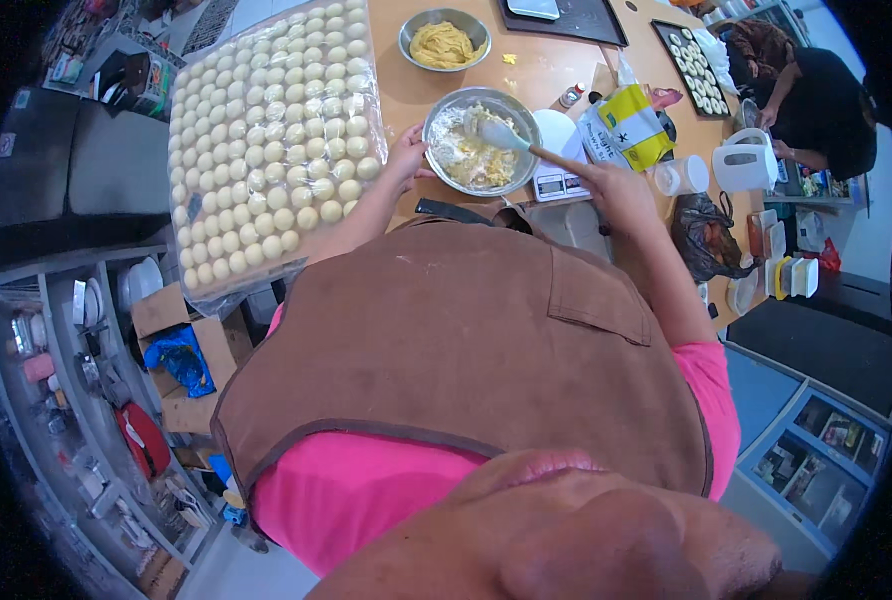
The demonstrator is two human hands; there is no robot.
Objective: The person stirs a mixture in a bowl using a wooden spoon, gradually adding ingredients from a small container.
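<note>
A metal mixing bowl (516, 108) stands on the table in front of me, with white flour and a yellow, crumbly mixture (471, 162) inside. My left hand (406, 160) grips its left rim. My right hand (618, 196) is closed around the wooden handle of a spatula (558, 158). The spatula's pale head rests in the mixture, near the bowl's middle. Touching or close by the bowl's right side is a white kitchen scale (560, 132), partly covered by my right hand and the handle.
On the left lies a large plastic-covered sheet of dough balls (276, 130). Behind the bowl sits another metal bowl (406, 40) of yellow dough. A yellow-and-white bag (631, 125), white pitcher (746, 165) and black plastic bag (704, 235) stand right. Another person (821, 110) works beside a dark tray (678, 70).
</note>
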